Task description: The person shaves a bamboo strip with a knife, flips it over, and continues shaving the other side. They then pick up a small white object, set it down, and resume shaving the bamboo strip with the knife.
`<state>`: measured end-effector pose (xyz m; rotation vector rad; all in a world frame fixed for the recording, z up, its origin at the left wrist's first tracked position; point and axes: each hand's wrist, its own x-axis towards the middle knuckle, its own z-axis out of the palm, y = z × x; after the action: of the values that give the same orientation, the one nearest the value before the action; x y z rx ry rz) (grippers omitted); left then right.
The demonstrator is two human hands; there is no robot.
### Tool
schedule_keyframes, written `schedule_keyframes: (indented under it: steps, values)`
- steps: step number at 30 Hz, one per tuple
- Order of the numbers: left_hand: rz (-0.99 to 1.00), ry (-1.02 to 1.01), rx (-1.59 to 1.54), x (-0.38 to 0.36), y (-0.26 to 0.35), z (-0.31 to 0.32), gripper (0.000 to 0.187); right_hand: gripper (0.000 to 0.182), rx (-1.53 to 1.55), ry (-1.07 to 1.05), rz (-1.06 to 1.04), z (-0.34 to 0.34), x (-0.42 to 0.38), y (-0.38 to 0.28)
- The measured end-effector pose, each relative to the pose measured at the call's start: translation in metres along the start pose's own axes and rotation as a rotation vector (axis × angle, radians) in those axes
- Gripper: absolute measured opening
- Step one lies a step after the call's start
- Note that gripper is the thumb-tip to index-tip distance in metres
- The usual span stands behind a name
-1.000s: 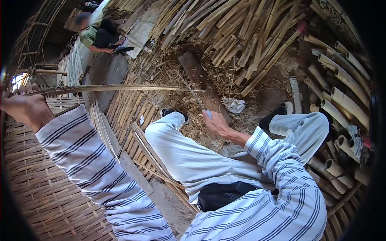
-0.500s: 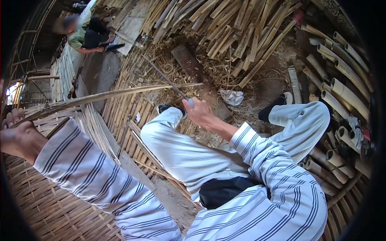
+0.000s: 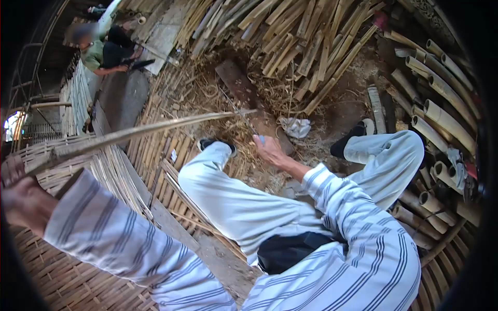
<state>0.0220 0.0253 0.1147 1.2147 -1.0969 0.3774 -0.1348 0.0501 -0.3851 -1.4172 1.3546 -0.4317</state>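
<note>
At the left edge my left hand (image 3: 26,194) is closed around the near end of a long bamboo strip (image 3: 140,129), slightly blurred. The strip runs up and right across the view, its far tip over a dark wooden board (image 3: 244,85) on the ground. My right hand (image 3: 272,150) is wrapped round the pale handle of a long thin knife (image 3: 244,113). The blade points up and left, crossing the strip close to its far tip. Curly bamboo shavings (image 3: 207,98) lie on the ground around the board.
A heap of split bamboo (image 3: 316,36) lies ahead. Bamboo tubes (image 3: 446,124) are stacked at the right. Woven bamboo matting (image 3: 78,264) lies at lower left. A crumpled white plastic bag (image 3: 295,127) rests beyond my right hand. Another person (image 3: 98,54) sits at upper left.
My right hand has moved right and slightly down, and the knife blade has swung lower, toward the strip's tip. My left hand has dropped a little with the strip's near end.
</note>
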Motion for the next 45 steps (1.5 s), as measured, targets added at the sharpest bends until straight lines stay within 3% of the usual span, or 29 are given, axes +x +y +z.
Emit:
schedule_keyframes:
  steps: [3, 4, 7, 13, 15, 19, 23, 28, 33, 36, 39, 42, 45]
  values:
    - [0.201, -0.059, 0.064, -0.009, -0.010, -0.003, 0.047, 0.055, 0.164, -0.110, 0.027, -0.028, -0.014, -0.065]
    - [0.229, -0.197, 0.089, -0.011, -0.010, -0.010, 0.045, 0.056, 0.208, -0.105, -0.012, -0.032, -0.024, -0.089]
    - [0.245, -0.221, 0.078, -0.007, -0.012, -0.010, 0.044, 0.056, 0.187, -0.074, -0.130, -0.034, -0.043, -0.136]
    - [0.270, -0.158, 0.066, -0.010, -0.004, 0.001, 0.042, 0.050, 0.145, -0.030, -0.175, -0.015, -0.012, -0.097]
    - [0.267, -0.138, 0.087, -0.012, 0.000, 0.002, 0.042, 0.049, 0.084, 0.032, -0.203, -0.013, -0.018, -0.106]
    - [0.290, -0.121, 0.076, -0.015, 0.004, 0.001, 0.041, 0.050, 0.239, -0.036, -0.174, -0.029, -0.037, -0.131]
    - [0.277, -0.121, 0.090, -0.013, 0.004, 0.004, 0.041, 0.053, 0.155, -0.055, -0.344, -0.053, -0.059, -0.162]
    - [0.284, -0.059, 0.123, -0.009, 0.008, 0.012, 0.040, 0.053, 0.095, -0.031, -0.233, -0.027, -0.011, -0.092]
    - [0.333, 0.184, 0.305, -0.030, 0.003, 0.022, 0.041, 0.052, 0.237, -0.111, 0.009, -0.038, -0.015, -0.106]
    - [0.384, -0.096, 0.134, -0.016, 0.010, 0.020, 0.041, 0.053, 0.243, -0.078, -0.200, -0.049, -0.035, -0.131]
    - [0.345, -0.169, 0.071, -0.005, 0.009, 0.014, 0.039, 0.053, 0.108, 0.011, -0.344, -0.054, -0.037, -0.146]
    - [0.317, -0.229, 0.012, 0.006, 0.006, 0.005, 0.038, 0.053, 0.108, -0.184, -0.078, -0.058, -0.019, -0.120]
    - [0.280, -0.301, -0.055, 0.021, 0.001, -0.015, 0.039, 0.055, 0.063, -0.187, 0.091, -0.034, 0.028, -0.037]
